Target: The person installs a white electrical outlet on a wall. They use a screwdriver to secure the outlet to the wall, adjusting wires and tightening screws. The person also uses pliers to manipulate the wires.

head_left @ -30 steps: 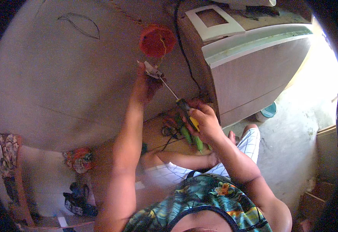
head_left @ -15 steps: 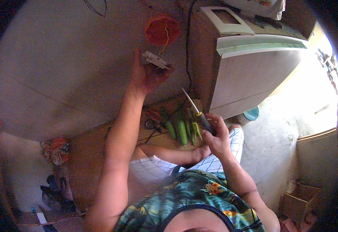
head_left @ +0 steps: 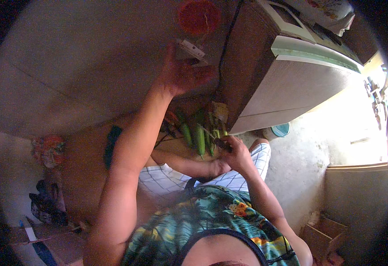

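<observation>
My left hand (head_left: 185,77) is raised to the wall, its thumb and fingers around a white electrical fitting (head_left: 193,48). A pale wire (head_left: 206,24) runs from the fitting up to a round red wall box (head_left: 198,17). Dim light blurs the fingers there. Lower down, above my crossed leg, my right hand (head_left: 237,153) is closed on the dark handle of a screwdriver (head_left: 222,143). Its shaft slants up and left, in front of several long green vegetables (head_left: 200,141) on the wooden surface.
A large brown-sided cabinet (head_left: 256,57) with a pale front stands right of my left hand; a black cable (head_left: 222,62) hangs beside it. A teal bucket (head_left: 281,129) sits on the floor. Farther off are an open cardboard box (head_left: 324,232) and an orange-and-white bundle (head_left: 49,150).
My right hand has lowered the screwdriver and tipped it further left, away from the fitting. My left hand stays at the fitting by the red box. The whole view has shifted.
</observation>
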`<action>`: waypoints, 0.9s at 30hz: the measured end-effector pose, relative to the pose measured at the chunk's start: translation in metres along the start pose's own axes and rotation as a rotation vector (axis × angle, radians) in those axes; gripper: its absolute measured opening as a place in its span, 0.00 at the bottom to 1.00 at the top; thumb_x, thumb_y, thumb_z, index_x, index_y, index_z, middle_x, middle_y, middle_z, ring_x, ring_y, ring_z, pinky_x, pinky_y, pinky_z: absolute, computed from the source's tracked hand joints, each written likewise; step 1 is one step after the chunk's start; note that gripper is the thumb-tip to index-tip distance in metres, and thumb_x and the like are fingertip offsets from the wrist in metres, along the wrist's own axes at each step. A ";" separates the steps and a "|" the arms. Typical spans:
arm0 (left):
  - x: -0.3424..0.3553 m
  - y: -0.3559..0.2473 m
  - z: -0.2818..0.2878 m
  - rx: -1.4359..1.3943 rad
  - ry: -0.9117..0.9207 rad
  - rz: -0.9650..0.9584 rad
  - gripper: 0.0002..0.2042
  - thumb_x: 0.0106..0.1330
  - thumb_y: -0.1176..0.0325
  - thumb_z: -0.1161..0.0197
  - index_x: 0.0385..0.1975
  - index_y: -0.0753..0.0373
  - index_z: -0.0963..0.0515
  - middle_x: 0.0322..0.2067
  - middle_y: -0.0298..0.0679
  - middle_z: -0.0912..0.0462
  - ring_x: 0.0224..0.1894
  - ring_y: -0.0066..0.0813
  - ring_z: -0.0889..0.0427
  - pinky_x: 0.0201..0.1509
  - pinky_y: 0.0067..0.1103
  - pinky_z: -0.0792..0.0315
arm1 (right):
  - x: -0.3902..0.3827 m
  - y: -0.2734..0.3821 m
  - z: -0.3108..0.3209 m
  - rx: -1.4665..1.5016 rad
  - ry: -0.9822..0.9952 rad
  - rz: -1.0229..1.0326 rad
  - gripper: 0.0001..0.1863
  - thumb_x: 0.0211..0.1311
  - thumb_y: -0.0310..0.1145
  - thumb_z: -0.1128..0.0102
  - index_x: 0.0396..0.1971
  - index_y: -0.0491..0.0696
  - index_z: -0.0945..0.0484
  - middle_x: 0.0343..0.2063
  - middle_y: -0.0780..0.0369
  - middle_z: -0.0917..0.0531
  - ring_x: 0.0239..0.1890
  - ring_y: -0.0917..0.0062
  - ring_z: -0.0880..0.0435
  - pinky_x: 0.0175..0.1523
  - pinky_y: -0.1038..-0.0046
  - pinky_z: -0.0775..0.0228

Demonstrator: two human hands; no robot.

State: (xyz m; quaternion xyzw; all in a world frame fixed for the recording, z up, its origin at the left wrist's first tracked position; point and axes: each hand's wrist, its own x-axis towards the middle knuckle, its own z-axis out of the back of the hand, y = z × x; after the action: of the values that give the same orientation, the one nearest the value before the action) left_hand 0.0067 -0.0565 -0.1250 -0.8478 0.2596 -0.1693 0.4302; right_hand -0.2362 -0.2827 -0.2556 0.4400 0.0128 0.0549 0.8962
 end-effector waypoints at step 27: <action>-0.446 0.210 0.061 1.199 -1.077 -0.146 0.19 0.62 0.70 0.29 0.16 0.63 0.35 0.16 0.39 0.36 0.22 0.29 0.35 0.28 0.31 0.38 | 0.111 -0.012 -0.225 -0.273 0.262 0.376 0.25 0.55 0.32 0.37 0.55 0.50 0.25 0.50 0.47 0.21 0.53 0.48 0.21 0.58 0.52 0.25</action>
State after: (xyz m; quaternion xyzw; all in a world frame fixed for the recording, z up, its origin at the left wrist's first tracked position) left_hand -0.3842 0.1404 -0.3600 -0.4531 -0.1744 0.1244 0.8654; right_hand -0.1411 -0.1002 -0.3998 0.2988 0.0394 0.2781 0.9121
